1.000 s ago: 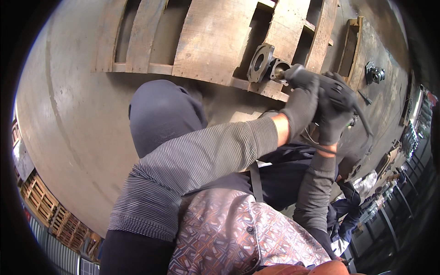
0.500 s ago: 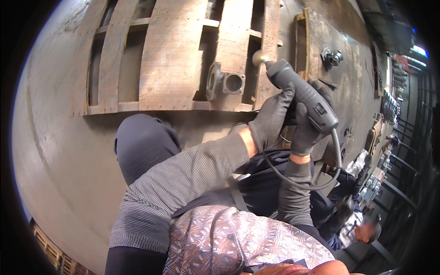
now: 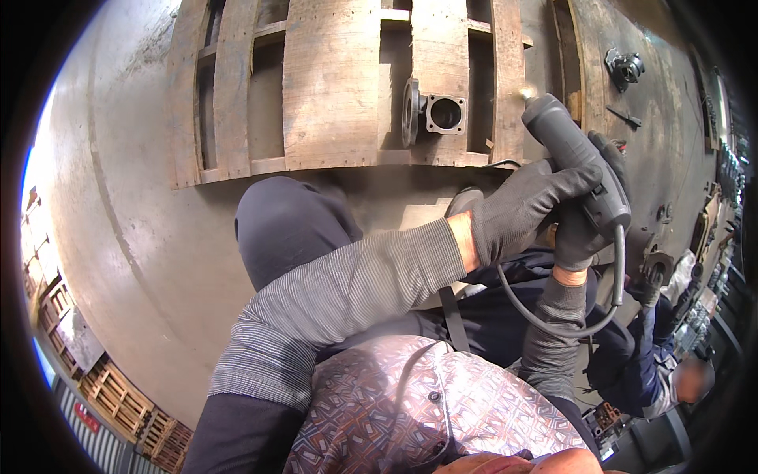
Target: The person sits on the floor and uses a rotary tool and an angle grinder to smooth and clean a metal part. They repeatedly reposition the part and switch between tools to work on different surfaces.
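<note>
A dark grey corded die grinder (image 3: 570,138) points up and away over the right edge of a wooden pallet (image 3: 332,87). My right hand (image 3: 580,237), in a dark glove, is closed around its body from below, fingers showing along the far side. From the left, my gloved left hand (image 3: 525,201) lies over the rear of the body, its fingers closed against the switch area. At the grinder's front a small bright tip (image 3: 527,93) shows, blurred. A cast metal pipe fitting (image 3: 444,114) with a round flange and a square bolted flange stands on the pallet, touched by neither hand.
The power cord (image 3: 619,268) loops down past my right forearm. Right of the pallet, another metal part (image 3: 627,69) and a dark slim tool (image 3: 624,117) lie on a worn wooden surface. A co-worker (image 3: 651,355) is at the lower right. Stacked pallets (image 3: 118,395) stand lower left.
My view has shifted, so the scene sits further right. My left hand has slid back along the grinder to its switch area. The round blurred head at the tip now shows as a small bright point.
</note>
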Motion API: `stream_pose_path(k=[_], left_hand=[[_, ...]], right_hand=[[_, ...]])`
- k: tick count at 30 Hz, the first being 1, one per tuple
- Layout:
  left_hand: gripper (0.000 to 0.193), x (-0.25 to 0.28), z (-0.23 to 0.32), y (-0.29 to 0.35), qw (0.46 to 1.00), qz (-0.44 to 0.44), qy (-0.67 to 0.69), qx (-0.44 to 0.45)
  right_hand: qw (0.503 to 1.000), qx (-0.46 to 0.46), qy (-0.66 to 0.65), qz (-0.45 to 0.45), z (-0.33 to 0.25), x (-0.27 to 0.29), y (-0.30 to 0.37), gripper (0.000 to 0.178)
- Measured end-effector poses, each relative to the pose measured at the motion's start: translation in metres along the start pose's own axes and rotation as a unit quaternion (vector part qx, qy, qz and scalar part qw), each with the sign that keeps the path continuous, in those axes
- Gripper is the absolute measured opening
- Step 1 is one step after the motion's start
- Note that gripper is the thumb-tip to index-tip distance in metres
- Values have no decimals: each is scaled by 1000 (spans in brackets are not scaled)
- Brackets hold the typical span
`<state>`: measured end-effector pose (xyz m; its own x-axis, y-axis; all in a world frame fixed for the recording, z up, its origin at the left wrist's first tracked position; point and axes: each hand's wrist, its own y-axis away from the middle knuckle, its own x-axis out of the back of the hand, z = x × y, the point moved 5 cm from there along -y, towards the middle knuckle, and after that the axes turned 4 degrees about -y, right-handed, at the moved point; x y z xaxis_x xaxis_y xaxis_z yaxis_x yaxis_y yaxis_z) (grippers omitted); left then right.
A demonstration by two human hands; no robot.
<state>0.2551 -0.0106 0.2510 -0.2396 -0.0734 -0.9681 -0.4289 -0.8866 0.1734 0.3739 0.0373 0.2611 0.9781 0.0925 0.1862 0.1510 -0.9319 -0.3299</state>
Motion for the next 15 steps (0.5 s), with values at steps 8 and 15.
stream_pose_path(k=[8,15], left_hand=[[46,7,1,-9,1000,-1,-3,-17],[55,18,0,-28,999,-3,33,6]], right_hand=[[998,-36,48,8,3,1,-6,71],[997,-52,59,-27,10,-1,-19,69]])
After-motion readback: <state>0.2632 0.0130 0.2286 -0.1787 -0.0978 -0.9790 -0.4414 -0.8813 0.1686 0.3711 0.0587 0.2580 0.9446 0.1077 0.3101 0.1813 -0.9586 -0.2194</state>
